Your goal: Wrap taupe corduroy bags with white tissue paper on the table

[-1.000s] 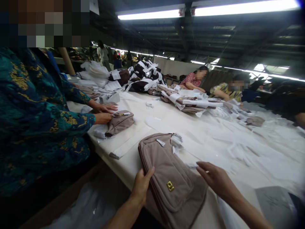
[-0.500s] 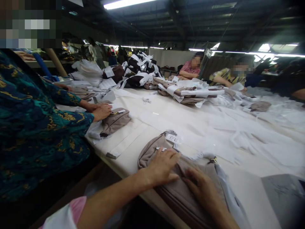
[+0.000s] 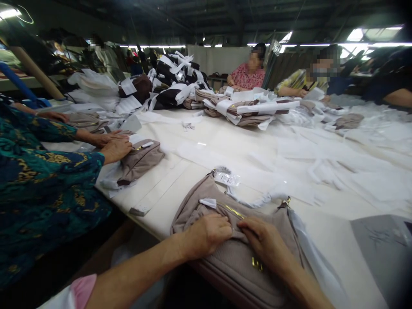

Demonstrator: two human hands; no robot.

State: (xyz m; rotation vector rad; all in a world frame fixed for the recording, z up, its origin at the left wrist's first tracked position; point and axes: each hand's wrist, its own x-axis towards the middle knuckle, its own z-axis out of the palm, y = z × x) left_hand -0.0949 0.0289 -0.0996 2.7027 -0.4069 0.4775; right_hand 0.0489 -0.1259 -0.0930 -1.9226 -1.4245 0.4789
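Head view.

Item 1: left hand [image 3: 206, 234], arm entering from lower left, pink-and-white sleeve [image 3: 83, 292]. Lies on the top of the bag, fingers curved down, next to the right hand.

Item 2: right hand [image 3: 265, 242], entering from lower right, bare forearm. Lies on the same bag, fingertips pointing toward the left hand and almost touching it. Neither hand is spread flat; whether either is gripping the fabric cannot be told.

Item 3: taupe fabric crossbody bag [image 3: 236, 262], lying flat on the table edge beneath both hands. Gold zipper [image 3: 234, 210] along the top; gold metal clip [image 3: 285, 203] at the strap end; white-wrapped strap [image 3: 257, 199] beside it; clear-bagged tag [image 3: 226, 177] at the far corner.

Item 4: white-covered work table [image 3: 219, 150], with a long white paper strip [image 3: 159, 186] and a grey board [image 3: 383, 253] nearby.

Item 5: co-worker in a teal and gold print sleeve [image 3: 41, 180], at left; one hand [image 3: 116, 150] rests on a second taupe bag [image 3: 140, 161].

Item 6: far end of table, paper-banded stacked bags [image 3: 247, 109], black bundles [image 3: 170, 83], and two seated co-workers in printed tops [image 3: 244, 76] [image 3: 298, 81].
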